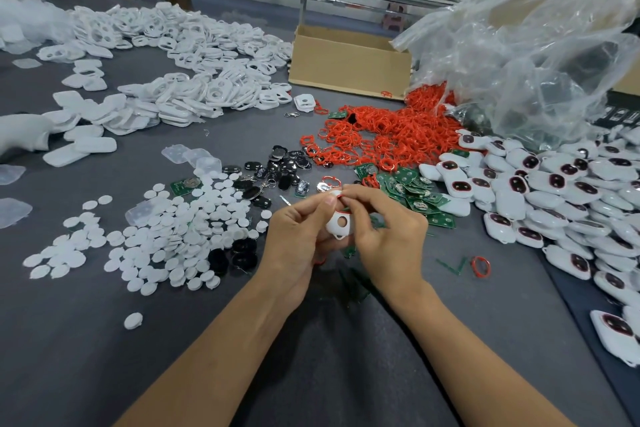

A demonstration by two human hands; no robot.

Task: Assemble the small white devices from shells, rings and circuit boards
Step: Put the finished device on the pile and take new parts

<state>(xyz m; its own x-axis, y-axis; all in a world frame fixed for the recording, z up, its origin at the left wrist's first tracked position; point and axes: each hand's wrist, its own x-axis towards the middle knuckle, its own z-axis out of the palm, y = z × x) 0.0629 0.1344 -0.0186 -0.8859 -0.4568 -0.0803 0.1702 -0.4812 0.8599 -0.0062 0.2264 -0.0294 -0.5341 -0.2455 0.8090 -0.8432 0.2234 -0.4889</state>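
— Where is the white shell (341, 224) the person is working on?

— Up off the grey table (104, 340), between both hands, near the middle of the view. Its round hole faces the camera.

— How does the left hand (298, 232) hold it?

— Its fingers are curled round the shell from the left and below, with the thumb up by the top edge.

— And the right hand (384, 225)?

— Thumb and forefinger are pressed together at the shell's top, pinching a red ring (338, 198) that lies along that edge. How far the ring is seated cannot be told.

— What lies around the hands?

— Behind them is a heap of red rings (388, 139), and just to its right a cluster of green circuit boards (412, 191). Further right is a big pile of finished devices (554, 191), white with dark red-rimmed windows. One loose ring (480, 266) lies alone to the right of the right wrist.

— And to the left?

— A spread of white discs (166, 236), some small black and metal parts (284, 166) beyond them, and at the back a wide heap of shells (194, 59).

— Anything else behind?

— A cardboard box (346, 62), with a crumpled clear plastic bag (536, 45) beside it on the right.
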